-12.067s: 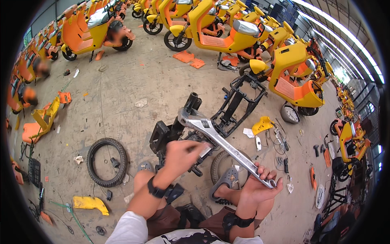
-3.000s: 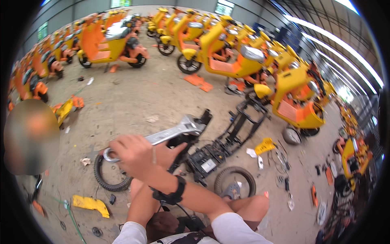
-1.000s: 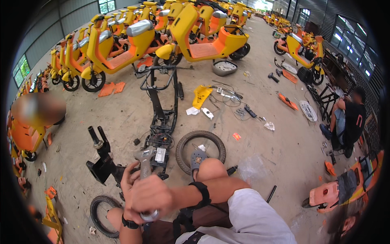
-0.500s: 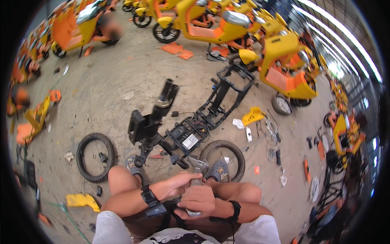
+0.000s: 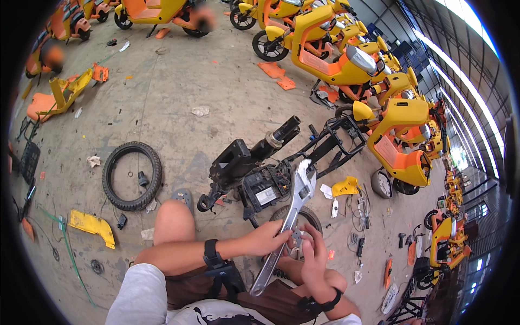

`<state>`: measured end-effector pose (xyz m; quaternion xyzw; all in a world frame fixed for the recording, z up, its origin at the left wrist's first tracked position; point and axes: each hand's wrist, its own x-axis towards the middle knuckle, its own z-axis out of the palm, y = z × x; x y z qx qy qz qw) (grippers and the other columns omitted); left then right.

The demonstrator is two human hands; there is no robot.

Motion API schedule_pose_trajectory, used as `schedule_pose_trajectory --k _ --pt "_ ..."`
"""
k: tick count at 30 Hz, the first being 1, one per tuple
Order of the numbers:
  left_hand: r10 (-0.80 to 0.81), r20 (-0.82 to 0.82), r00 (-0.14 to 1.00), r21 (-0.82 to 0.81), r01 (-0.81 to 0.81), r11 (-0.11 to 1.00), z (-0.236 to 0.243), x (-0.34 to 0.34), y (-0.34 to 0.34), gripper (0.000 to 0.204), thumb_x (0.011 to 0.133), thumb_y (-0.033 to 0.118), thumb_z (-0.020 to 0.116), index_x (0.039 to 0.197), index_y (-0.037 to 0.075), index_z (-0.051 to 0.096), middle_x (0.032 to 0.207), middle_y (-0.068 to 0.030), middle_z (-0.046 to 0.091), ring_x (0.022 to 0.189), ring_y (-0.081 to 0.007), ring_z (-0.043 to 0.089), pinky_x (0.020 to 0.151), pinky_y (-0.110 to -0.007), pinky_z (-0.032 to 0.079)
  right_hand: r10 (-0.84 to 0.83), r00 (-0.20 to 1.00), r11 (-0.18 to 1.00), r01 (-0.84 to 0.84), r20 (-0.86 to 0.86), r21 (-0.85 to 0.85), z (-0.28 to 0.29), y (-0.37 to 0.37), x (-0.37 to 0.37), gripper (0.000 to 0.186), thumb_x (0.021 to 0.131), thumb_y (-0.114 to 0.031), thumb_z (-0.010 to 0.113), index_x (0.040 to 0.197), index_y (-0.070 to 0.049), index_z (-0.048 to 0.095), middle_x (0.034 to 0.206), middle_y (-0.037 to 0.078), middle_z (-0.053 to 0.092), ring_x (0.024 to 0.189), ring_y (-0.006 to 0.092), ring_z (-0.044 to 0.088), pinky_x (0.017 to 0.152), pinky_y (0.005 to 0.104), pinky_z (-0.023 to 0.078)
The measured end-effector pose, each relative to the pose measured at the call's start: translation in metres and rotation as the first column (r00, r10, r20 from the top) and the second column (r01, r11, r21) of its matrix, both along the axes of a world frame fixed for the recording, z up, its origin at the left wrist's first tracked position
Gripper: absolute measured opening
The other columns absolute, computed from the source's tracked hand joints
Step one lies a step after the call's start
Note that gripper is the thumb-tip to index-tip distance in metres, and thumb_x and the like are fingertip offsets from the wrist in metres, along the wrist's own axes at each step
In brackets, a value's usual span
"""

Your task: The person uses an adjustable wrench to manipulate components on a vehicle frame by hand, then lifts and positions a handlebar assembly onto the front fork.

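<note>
My left hand (image 5: pixel 267 238) grips a large silver adjustable wrench (image 5: pixel 295 203) around the middle of its handle. The wrench slants up to the right, its jaw end away from me and its tail end over my lap. Beside the handle, my right hand (image 5: pixel 314 257) is raised with its fingers apart and holds nothing; whether a fingertip touches the wrench I cannot tell. Beyond the wrench lies a stripped black scooter frame (image 5: pixel 340 143), partly hidden by the wrench head. Its thick black fork column (image 5: pixel 266 147) tilts up to the right.
A loose tyre (image 5: pixel 108 179) lies on the floor left of my knee; another tyre (image 5: pixel 313 218) lies behind the wrench. Yellow panels (image 5: pixel 91 227) and cables (image 5: pixel 360 211) are scattered about. Yellow and orange scooters (image 5: pixel 398 127) stand in rows at the back and right.
Both hands were together on the wrench handle low over my lap. Now the right hand is off it, and the wrench is raised, its jaws higher and farther right. My view has shifted too.
</note>
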<state>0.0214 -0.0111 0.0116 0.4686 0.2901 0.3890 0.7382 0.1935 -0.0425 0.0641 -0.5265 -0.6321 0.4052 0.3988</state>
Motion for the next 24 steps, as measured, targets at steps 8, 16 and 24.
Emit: schedule_pose_trajectory --k 8,16,24 --pt "0.492 -0.222 0.842 0.573 -0.296 0.765 -0.022 -0.004 -0.007 0.026 0.097 0.011 0.050 0.120 0.001 0.045 0.081 -0.0147 0.062 0.073 -0.0312 0.064 0.063 -0.039 0.050 0.214 0.964 0.950 -0.242 -0.155 -0.195 -0.006 0.054 -0.044 0.048 0.089 -0.020 0.068 0.128 0.002 0.053 0.114 0.009 0.059 0.101 0.0138 0.056 0.090 0.0286 0.045" --pt "0.683 -0.271 0.678 0.739 -0.308 0.599 -0.005 -0.027 -0.012 0.028 0.074 0.005 0.067 0.100 0.000 0.057 0.084 -0.0195 0.059 0.079 -0.0428 0.057 0.066 -0.047 0.046 0.306 0.939 0.917 -0.335 -0.158 -0.216 -0.001 0.055 -0.075 0.031 0.094 -0.024 0.062 0.116 -0.001 0.059 0.099 0.006 0.064 0.090 0.0100 0.057 0.080 0.0269 0.048" --pt "0.570 -0.333 0.752 0.610 -0.289 0.738 0.000 -0.022 -0.010 0.028 0.077 0.010 0.071 0.099 -0.001 0.057 0.084 -0.0170 0.063 0.073 -0.0355 0.063 0.062 -0.040 0.050 0.226 0.922 0.947 -0.283 -0.314 -0.151 0.003 0.065 -0.071 0.027 0.094 -0.016 0.062 0.113 0.001 0.052 0.099 0.006 0.064 0.085 0.0084 0.059 0.070 0.0248 0.049"
